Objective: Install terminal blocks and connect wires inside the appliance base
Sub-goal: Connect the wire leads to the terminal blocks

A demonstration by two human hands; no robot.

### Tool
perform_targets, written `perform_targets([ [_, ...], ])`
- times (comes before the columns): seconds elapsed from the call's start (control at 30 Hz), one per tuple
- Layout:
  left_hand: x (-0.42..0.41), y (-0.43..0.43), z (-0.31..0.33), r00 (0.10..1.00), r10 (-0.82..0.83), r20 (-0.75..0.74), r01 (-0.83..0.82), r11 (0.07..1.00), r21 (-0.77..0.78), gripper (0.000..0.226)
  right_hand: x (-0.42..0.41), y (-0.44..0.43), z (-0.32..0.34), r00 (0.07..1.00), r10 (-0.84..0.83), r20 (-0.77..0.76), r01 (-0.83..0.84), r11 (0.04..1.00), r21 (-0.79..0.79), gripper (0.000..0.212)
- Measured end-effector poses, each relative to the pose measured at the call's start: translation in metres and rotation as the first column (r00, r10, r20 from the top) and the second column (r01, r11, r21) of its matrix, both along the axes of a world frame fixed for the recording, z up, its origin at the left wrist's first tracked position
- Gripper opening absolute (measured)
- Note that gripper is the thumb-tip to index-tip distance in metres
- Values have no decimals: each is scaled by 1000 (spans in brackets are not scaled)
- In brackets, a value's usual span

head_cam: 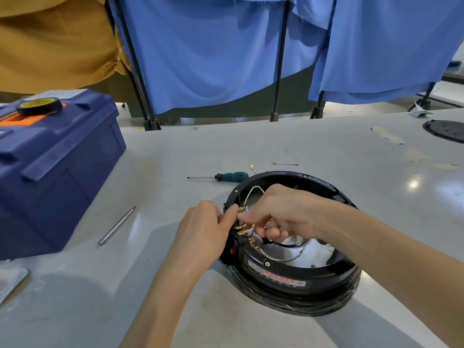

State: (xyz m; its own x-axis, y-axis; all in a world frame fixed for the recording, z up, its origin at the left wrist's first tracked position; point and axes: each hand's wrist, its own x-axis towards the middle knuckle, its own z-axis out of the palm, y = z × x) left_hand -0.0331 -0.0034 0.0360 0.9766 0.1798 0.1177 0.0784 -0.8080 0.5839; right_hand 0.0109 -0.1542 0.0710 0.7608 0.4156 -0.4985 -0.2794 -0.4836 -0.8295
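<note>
At the left rim of the base (288, 272), near on the counter (251, 146), the left hand (200, 234) pinches one of the brass terminals (242, 231) while the right hand (283, 212) curls its fingers (272, 232) round the white wire (253, 190), whose end, I'd say, next needs pushing squarely onto its tab.

Screwdriver (221, 176) behind appliance base (288, 281); tape roll (39, 106) on toolbox (62, 172)

What lies around your bench, apart from the job.
On your left a blue toolbox (62, 156) sits on the grey table (276, 141), with a roll of black tape (39, 106) on its lid. A green-handled screwdriver (226, 176) and a steel bit (116, 225) lie apart on the table. Blue curtains (213, 46) and a brown cloth (50, 38) hang behind; a black disc (445, 130) lies far right.
</note>
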Motion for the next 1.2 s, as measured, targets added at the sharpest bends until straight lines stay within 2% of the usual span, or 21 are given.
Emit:
perform_targets([
  [0.23,-2,10,3,996,-81,-46,77,994,-73,62,-16,-8,0,999,27,42,-26,1000,-13,31],
  [0.47,-6,14,10,973,-169,-156,141,974,-179,50,-15,-13,-4,996,36,78,-42,996,75,19],
  [0.73,-9,13,12,968,-179,-177,151,975,-163,55,-10,-18,-7,990,136,-34,-129,979,159,24],
  [0.9,-11,16,14,956,-214,-201,171,963,-208,52,-7,-18,-6,989,119,-86,-101,976,192,27],
  [1.07,-11,14,15,956,-206,-207,160,962,-219,53,-12,-21,-14,997,53,-63,-37,971,237,13],
  [1.2,-12,11,16,958,-201,-205,159,967,-201,53,-10,-24,-10,991,127,-41,-117,974,196,10],
])
